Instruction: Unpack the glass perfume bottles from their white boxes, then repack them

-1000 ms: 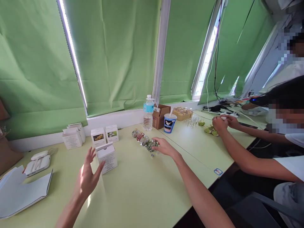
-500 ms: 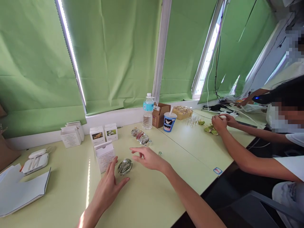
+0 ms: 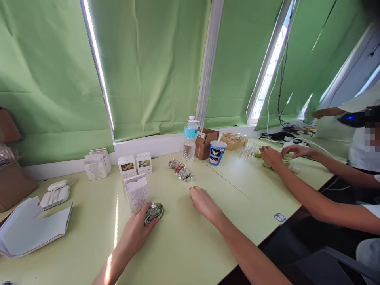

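My left hand is closed round the side of a round, flattened glass bottle with green and dark streaks and a clear narrow neck. Thumb and fingers grip it just above the table, in front of an open-topped white box. My right hand hovers low over the table to the right, its fingers curled together and pointing away from me. What its fingertips hold, if anything, is hidden. Just beyond its knuckles shows a small shiny piece. Several similar round bottles lie in a row behind, beside small silvery caps.
Behind the open box stand two white picture boxes. Further right are a water bottle, a cardboard box and a blue cup. Papers and a white case lie left. A co-worker's hands work at right.
My left hand has closed on the round bottle, which it was only beside before. The right hand has moved right, away from the bottle, and its fingers have curled in. The view has shifted slightly.
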